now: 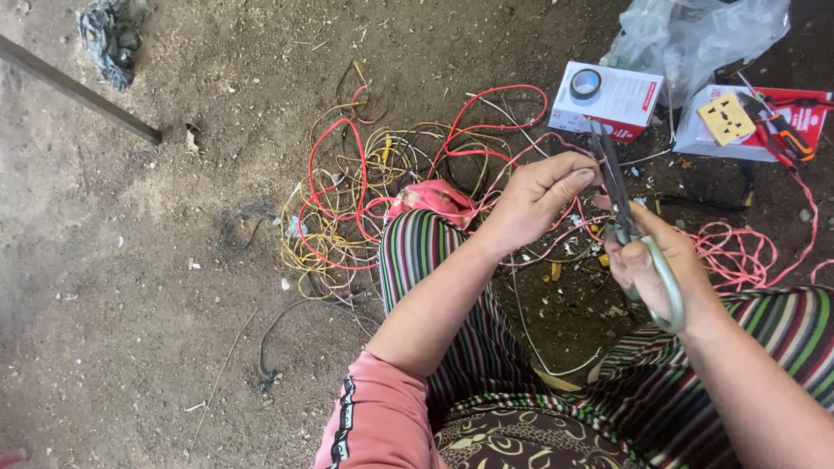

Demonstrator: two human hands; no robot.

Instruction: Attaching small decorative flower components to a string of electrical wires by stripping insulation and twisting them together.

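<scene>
Above wire tangle (382, 187): right hand (651, 265) grips scissors (618, 195); left hand (539, 198) pinches wire; bare dirt leftward.

Count: 1 pair of scissors (632, 233); 2 boxes, white box (608, 101) and red box (804, 117); 1 clear plastic bag (695, 35); 1 yellow socket plate (726, 118); 1 wire tangle (373, 182).

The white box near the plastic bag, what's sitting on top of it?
A roll of black tape lies on the white box. The clear plastic bag rests just behind the box; whatever is inside the box cannot be seen.
</scene>
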